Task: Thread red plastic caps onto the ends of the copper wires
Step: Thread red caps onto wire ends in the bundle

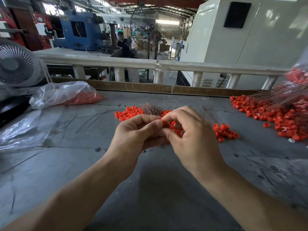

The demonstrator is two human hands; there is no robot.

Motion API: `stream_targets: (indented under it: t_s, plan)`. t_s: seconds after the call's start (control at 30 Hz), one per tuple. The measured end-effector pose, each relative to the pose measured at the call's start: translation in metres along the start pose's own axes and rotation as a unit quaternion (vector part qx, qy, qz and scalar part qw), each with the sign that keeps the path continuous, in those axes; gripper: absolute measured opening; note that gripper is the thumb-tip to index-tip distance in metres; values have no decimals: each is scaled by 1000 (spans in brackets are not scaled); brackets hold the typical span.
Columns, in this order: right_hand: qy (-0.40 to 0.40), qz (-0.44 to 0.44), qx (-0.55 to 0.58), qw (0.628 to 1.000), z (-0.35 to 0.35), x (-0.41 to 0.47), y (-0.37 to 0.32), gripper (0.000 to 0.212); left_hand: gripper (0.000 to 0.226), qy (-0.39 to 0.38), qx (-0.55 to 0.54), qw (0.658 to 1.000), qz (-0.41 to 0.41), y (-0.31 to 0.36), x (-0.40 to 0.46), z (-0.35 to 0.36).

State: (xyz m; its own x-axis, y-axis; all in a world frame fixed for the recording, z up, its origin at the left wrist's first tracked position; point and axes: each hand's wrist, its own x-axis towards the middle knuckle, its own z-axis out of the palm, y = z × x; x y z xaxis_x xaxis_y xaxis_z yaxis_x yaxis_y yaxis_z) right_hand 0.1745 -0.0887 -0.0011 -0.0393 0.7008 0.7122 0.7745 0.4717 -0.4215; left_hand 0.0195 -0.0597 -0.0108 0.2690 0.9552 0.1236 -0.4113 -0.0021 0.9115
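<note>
Both hands meet over the grey table (150,189). Left hand (136,132) grips a copper wire bundle (150,109) that fans out beyond its knuckles; right hand (191,135) pinches 1 red cap (162,120) btwn thumb & forefinger, touching the left thumb. Loose caps (129,112) lie just behind, partly hidden by the hands. Capped wires (275,112) far right; bag of caps (66,94) & fan (18,64) far left.

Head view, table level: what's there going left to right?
White fan → plastic bag of red caps → loose dark wires → left hand → right hand, the two pinching a red cap between them → small cap pile → large pile of caps with copper wires.
</note>
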Motion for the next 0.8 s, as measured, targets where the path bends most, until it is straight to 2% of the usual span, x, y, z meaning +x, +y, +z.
stream_targets:
  t_s: [0.1,0.3,0.8]
  plan:
    - [17,-15,-46,999,2,0,-3,16,24,-8,-13,1000,-16,1,-1,1]
    - [23,-28,-32,999,1,1,3,12,16,-19,-4,999,-26,3,-2,1]
    - [-16,-89,-39,995,-5,4,9,8,28,-34,46,997,-47,4,-2,0]
